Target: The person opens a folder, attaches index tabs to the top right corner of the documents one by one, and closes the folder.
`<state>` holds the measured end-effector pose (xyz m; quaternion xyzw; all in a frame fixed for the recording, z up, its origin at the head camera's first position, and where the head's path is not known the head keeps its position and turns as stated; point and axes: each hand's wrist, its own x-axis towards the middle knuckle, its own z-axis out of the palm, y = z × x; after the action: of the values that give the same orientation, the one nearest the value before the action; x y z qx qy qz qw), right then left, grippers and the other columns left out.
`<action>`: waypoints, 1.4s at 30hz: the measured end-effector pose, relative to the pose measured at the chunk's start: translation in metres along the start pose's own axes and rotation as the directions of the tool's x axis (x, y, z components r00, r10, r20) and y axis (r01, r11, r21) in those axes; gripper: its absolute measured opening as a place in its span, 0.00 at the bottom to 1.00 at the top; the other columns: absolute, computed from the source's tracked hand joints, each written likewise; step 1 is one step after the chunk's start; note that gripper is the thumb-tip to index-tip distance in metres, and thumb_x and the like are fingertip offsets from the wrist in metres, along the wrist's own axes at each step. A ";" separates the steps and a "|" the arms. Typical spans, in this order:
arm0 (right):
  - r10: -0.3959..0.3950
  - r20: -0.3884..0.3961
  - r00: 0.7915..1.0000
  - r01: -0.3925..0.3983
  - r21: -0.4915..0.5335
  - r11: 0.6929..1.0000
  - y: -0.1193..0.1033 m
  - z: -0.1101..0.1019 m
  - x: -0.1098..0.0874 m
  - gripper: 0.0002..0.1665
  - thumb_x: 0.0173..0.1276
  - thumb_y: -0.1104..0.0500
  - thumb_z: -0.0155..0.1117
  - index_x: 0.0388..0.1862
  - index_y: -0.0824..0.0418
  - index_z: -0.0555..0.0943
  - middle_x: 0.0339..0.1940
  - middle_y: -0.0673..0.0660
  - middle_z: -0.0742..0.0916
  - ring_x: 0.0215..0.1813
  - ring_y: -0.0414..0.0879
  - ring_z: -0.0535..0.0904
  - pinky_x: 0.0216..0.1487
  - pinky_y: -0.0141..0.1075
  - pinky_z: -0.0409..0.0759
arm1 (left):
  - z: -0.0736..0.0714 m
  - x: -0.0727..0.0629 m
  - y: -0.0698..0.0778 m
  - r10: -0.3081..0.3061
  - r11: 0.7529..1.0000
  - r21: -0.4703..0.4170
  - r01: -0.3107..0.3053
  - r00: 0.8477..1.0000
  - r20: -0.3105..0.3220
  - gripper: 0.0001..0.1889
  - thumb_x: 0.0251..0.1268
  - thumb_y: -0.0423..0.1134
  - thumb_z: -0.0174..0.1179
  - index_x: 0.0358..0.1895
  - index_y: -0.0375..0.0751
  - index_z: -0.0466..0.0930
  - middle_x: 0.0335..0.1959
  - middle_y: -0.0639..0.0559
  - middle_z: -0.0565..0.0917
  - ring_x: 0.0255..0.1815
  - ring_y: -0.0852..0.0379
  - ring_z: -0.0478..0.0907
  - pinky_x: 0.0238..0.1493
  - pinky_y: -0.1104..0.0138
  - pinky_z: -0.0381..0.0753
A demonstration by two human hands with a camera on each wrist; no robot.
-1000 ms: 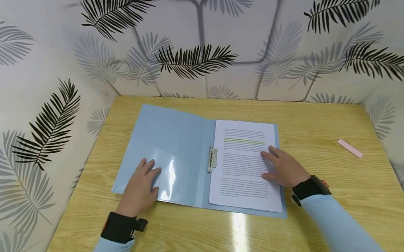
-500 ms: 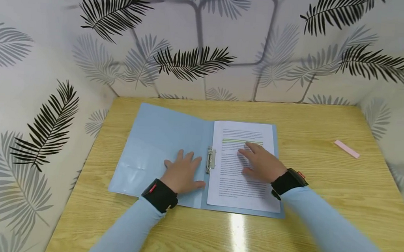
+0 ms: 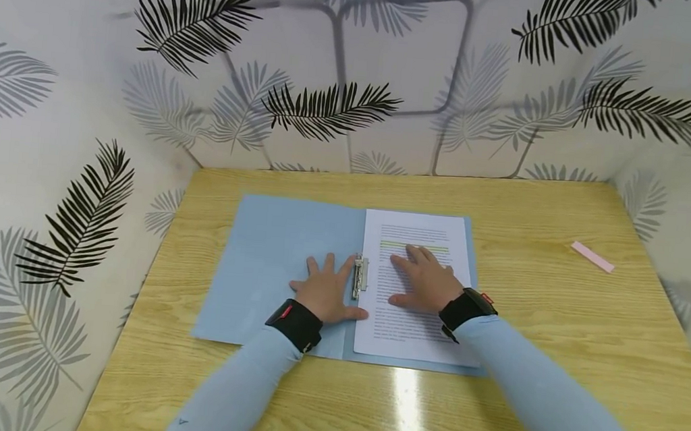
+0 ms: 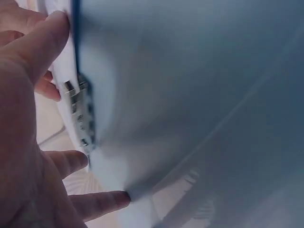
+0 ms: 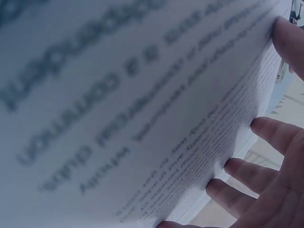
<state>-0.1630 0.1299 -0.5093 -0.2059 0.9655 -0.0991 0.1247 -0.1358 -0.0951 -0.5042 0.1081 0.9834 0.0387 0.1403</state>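
Note:
A light blue folder [image 3: 275, 257] lies spread flat, its cover to the left. Printed sheets [image 3: 403, 338] lie on its right side, with a band of yellow-green highlighting across the upper text. At the spine sits a metal clip [image 3: 360, 277], also visible in the left wrist view. My left hand [image 3: 324, 291] rests with spread fingers on the cover beside the clip, its thumb reaching the left edge of the sheets. On the page, my right hand [image 3: 427, 281] has its fingers extended; in the right wrist view its fingertips [image 5: 259, 124] touch the paper.
A small pink strip [image 3: 593, 256] lies on the wooden table [image 3: 540, 224], to the right of the folder. Behind and beside the table hang pale walls [image 3: 394, 64] with a leaf pattern. A whitish rounded edge shows at the bottom middle.
My left hand has moved right from the cover's lower edge to beside the clip. The right hand has slid left from the sheets' right edge across the page. The cover now lies flatter.

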 end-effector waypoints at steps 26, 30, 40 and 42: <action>0.000 -0.020 1.000 0.001 0.044 0.999 0.038 0.006 -0.045 0.53 0.50 0.34 0.73 0.74 0.48 0.65 0.76 0.62 0.60 0.74 0.66 0.53 0.53 0.77 0.54 | 0.021 -0.020 0.041 0.072 0.991 0.120 -0.058 0.991 -0.115 0.60 0.35 0.83 0.57 0.73 0.48 0.62 0.72 0.41 0.62 0.65 0.32 0.63 0.33 0.45 0.81; -0.001 -0.023 1.000 0.002 0.044 0.999 0.038 0.006 -0.046 0.53 0.51 0.34 0.73 0.74 0.48 0.65 0.76 0.62 0.60 0.74 0.66 0.53 0.53 0.77 0.54 | 0.023 -0.020 0.041 0.072 0.990 0.132 -0.056 0.990 -0.121 0.60 0.35 0.83 0.56 0.73 0.48 0.62 0.72 0.42 0.63 0.65 0.32 0.63 0.34 0.45 0.82; 0.018 -0.014 1.000 -0.017 0.039 0.999 0.035 0.007 -0.047 0.53 0.51 0.35 0.73 0.74 0.48 0.65 0.76 0.62 0.60 0.74 0.66 0.53 0.52 0.77 0.55 | 0.026 -0.019 0.034 0.126 0.984 0.144 -0.107 0.984 -0.125 0.60 0.37 0.84 0.53 0.73 0.48 0.61 0.72 0.42 0.62 0.65 0.32 0.63 0.30 0.53 0.83; 0.016 -0.017 1.000 -0.015 0.032 0.999 0.035 0.006 -0.047 0.53 0.51 0.35 0.73 0.74 0.48 0.65 0.76 0.63 0.60 0.74 0.66 0.53 0.52 0.77 0.55 | 0.025 -0.019 0.032 0.130 0.984 0.140 -0.112 0.984 -0.123 0.60 0.37 0.84 0.53 0.73 0.48 0.61 0.72 0.42 0.62 0.66 0.32 0.63 0.30 0.53 0.83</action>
<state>-0.1328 0.1798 -0.5142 -0.1956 0.9664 -0.1154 0.1205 -0.1043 -0.0666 -0.5194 0.1740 0.9825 -0.0112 0.0647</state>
